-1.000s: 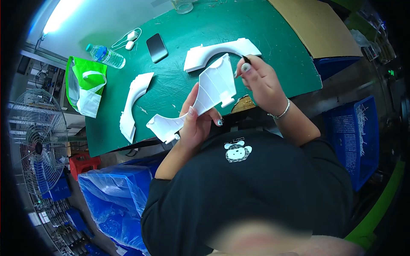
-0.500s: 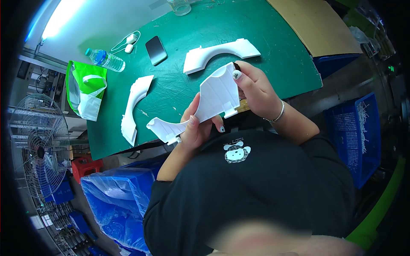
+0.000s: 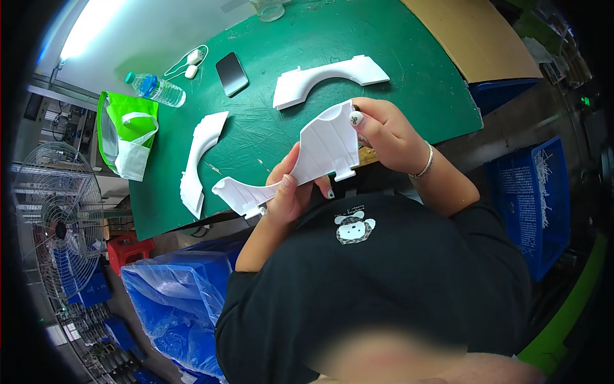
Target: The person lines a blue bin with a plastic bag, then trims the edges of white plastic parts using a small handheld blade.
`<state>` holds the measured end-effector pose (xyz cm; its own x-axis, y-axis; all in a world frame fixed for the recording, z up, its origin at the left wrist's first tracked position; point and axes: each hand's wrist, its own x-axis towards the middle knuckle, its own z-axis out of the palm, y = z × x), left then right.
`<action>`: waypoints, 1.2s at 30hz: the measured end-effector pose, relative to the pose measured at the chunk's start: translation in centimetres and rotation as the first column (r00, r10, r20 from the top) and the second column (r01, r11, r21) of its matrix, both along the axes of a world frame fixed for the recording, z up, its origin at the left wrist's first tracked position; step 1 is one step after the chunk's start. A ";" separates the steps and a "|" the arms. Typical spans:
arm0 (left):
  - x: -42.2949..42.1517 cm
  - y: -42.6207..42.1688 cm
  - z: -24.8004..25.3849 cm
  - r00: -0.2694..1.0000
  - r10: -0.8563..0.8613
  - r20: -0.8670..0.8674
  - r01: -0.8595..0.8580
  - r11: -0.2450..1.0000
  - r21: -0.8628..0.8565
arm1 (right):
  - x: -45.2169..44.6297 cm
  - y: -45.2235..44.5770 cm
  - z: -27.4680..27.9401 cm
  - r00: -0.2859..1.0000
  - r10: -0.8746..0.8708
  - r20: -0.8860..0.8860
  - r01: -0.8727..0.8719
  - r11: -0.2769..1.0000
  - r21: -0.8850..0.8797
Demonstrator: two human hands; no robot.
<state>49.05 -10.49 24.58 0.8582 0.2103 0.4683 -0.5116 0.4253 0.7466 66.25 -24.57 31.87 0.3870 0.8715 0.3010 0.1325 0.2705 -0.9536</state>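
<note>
A curved white plastic part (image 3: 328, 142), ribbed on its visible face, is held up over the near edge of the green table. My left hand (image 3: 286, 196) is closed around the narrow middle of it, thumb in front. My right hand (image 3: 388, 136) pinches its upper right corner, thumb on the near side. Something small and dark shows at those fingertips, too small to name. Beyond my hands lies a white arch-shaped part (image 3: 300, 88) on the table. To the left rests another curved white part (image 3: 199, 160).
On the green table (image 3: 256, 128) lie a phone (image 3: 231, 74), a white charger with cable (image 3: 194, 57), a water bottle (image 3: 163, 91) and a green bag (image 3: 133, 125). Cardboard (image 3: 476, 38) covers the right side. Blue crates (image 3: 531, 211) stand right, a plastic-lined blue bin (image 3: 185, 288) left, near a fan (image 3: 61, 224).
The held part has tilted slightly, its left end shifting left and its upper right corner moving a little down. Both hands keep hold of it.
</note>
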 end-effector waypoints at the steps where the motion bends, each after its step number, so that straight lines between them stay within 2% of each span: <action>1: 0.0 0.0 0.0 1.000 0.000 0.000 0.000 1.000 0.001 | 0.0 0.0 0.1 0.999 -0.008 0.031 0.008 1.000 0.017; 7: -0.2 0.4 0.8 0.999 0.039 0.017 -0.039 0.998 0.045 | 0.7 -1.3 0.5 0.996 -0.011 0.084 0.014 1.000 -0.028; 9: -0.3 0.4 1.0 0.976 0.213 -0.043 -0.206 0.971 0.119 | 1.4 -2.4 0.7 0.995 -0.013 0.096 0.018 0.998 -0.061; 11: -0.4 1.0 0.6 0.976 0.218 -0.007 -0.217 0.973 0.077 | 2.4 -3.9 0.7 0.994 -0.071 -0.081 0.064 0.994 -0.088; 12: -0.4 1.3 0.5 0.974 0.226 0.029 -0.227 0.973 0.034 | 3.1 -4.7 0.7 0.994 -0.073 -0.081 0.066 0.994 -0.089; 15: -0.5 1.9 0.9 0.963 0.268 0.030 -0.269 0.962 0.048 | 5.4 -7.6 0.1 0.993 -0.113 0.018 0.114 0.977 -0.178; 17: -0.6 2.1 1.2 0.953 0.302 0.000 -0.301 0.950 0.082 | 6.8 -9.6 -0.6 0.950 -0.163 0.267 0.250 0.909 -0.334; 18: -0.6 2.3 1.2 0.954 0.299 0.010 -0.299 0.951 0.079 | 7.2 -10.5 -0.4 0.932 -0.174 0.319 0.304 0.853 -0.424; 19: -0.6 2.4 1.2 0.955 0.295 0.020 -0.296 0.952 0.077 | 7.4 -11.2 -0.3 0.931 -0.175 0.319 0.306 0.852 -0.424; 21: -0.7 2.4 1.4 0.954 0.300 0.018 -0.301 0.951 0.077 | 7.3 -12.5 0.4 0.835 -0.177 0.521 0.508 0.612 -0.606; 22: -0.6 2.4 1.4 0.952 0.306 0.019 -0.307 0.949 0.078 | 7.3 -12.9 0.2 0.787 -0.201 0.584 0.591 0.519 -0.618; 23: -0.6 2.5 1.4 0.953 0.302 0.019 -0.303 0.950 0.078 | 7.5 -13.3 -0.5 0.786 -0.204 0.584 0.593 0.517 -0.617; 25: -0.5 2.6 1.3 0.952 0.304 0.027 -0.305 0.947 0.098 | 7.9 -13.8 -1.5 0.597 -0.317 0.737 0.725 0.607 -0.326; 26: -0.5 2.5 1.3 0.953 0.302 0.026 -0.303 0.948 0.097 | 8.0 -14.0 -1.7 0.597 -0.319 0.737 0.726 0.605 -0.326; 28: -0.6 2.3 1.3 0.940 0.341 -0.027 -0.336 0.934 0.120 | 7.7 -13.5 -1.2 0.606 -0.446 0.658 0.720 0.659 -0.217; 31: -0.5 1.8 1.8 0.934 0.356 -0.034 -0.344 0.920 0.188 | 6.6 -11.8 1.0 0.628 -0.479 0.613 0.678 0.724 -0.128; 32: -0.5 1.6 1.9 0.934 0.355 -0.034 -0.343 0.920 0.188 | 6.1 -11.2 1.7 0.628 -0.480 0.613 0.679 0.723 -0.128; 34: -0.6 1.2 2.2 0.951 0.306 -0.043 -0.293 0.938 0.185 | 5.0 -9.9 3.2 0.687 -0.423 0.590 0.565 0.822 -0.068; 36: -0.7 1.0 2.4 0.954 0.298 -0.044 -0.280 0.932 0.231 | 3.9 -8.4 4.6 0.717 -0.365 0.593 0.497 0.865 -0.069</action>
